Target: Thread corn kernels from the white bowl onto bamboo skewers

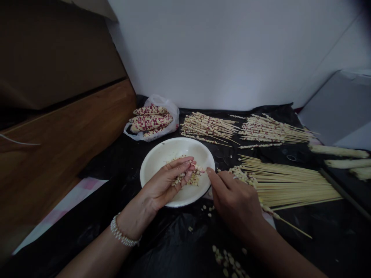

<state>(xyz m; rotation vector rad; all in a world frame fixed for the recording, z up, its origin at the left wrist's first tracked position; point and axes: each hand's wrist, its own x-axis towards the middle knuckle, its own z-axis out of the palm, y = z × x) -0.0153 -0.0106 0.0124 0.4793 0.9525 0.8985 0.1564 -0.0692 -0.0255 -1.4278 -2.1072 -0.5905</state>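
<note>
My left hand [165,183] hovers over a white plate [176,150], its fingers curled around a small bunch of pale corn kernels [197,168], with a thin stick possibly among them. More loose kernels [185,178] lie in the plate. My right hand [234,197] sits just right of the plate rim, its index finger reaching toward the left hand. Whatever its fingertips hold is hidden. Next to it lie a heap of kernels [242,175] and a fan of bare bamboo skewers [290,181]. A beaded bracelet [123,231] circles my left wrist.
Black plastic sheeting [174,239] covers the surface, with scattered kernels [227,260] near the front. Behind the plate are red-speckled corn cobs [150,120] on a plastic bag and kernel-threaded skewers [207,126]. Pale stripped cobs [337,151] lie right, beside a wooden panel [66,131].
</note>
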